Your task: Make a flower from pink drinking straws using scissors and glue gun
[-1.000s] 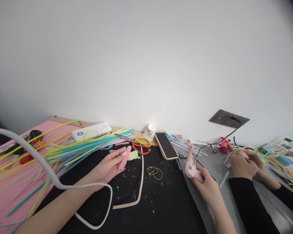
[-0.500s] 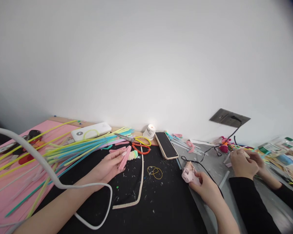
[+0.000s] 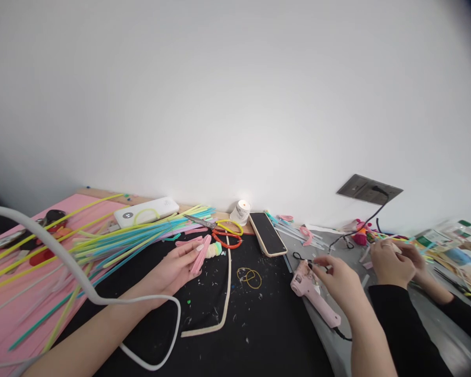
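Note:
Pinched in my left hand point(image 3: 180, 264) is a folded bundle of pink pipe cleaners point(image 3: 201, 255). A cream and green fuzzy coil point(image 3: 214, 250) sits right beside the bundle; whether they are joined I cannot tell. A pale pink hot glue gun point(image 3: 317, 302) lies on its side at the right edge of the black mat. My right hand point(image 3: 339, 280) is over its front end, with thumb and fingertips drawn together near the brownish nozzle part. What is between those fingertips, if anything, is too small to make out.
Orange-and-yellow scissors point(image 3: 227, 234), a phone point(image 3: 267, 234), a small white candle cup point(image 3: 241, 212) and rubber bands point(image 3: 249, 277) lie ahead. Pipe cleaners point(image 3: 141, 246) heap at left beside a white power bank point(image 3: 147, 211). A white cable point(image 3: 68, 262) loops across. A co-worker's hands point(image 3: 394, 262) work at right.
My right hand has let go of the glue gun's handle, which now lies exposed, and has moved up to its front end. My left hand stays put with the pink bundle.

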The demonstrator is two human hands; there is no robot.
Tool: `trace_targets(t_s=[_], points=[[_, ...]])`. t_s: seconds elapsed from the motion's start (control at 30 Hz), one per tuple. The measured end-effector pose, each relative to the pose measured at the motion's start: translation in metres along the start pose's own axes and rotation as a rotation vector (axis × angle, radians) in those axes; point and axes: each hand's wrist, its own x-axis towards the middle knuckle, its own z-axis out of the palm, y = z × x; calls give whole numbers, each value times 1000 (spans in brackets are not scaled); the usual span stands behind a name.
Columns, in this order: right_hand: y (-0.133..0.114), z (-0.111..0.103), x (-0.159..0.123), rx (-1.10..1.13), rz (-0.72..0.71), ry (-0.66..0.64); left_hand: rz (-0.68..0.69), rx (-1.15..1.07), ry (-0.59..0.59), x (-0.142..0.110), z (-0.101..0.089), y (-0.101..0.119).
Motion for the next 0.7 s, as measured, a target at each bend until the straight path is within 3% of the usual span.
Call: trace_targets(t_s=[0.17,0.37,0.53,0.7], points=[[-21,12,52,-178,-43,-179,0,-6,3,1,0,1],[-28,26,93,-211,17,-155,1,-7,-19,1,-2,1],[-37,32,105,-221,166,-93,4,-16,0,-1,2,5],[-54,26,94,-186,213,-83,7,-59,22,0,3,6]])
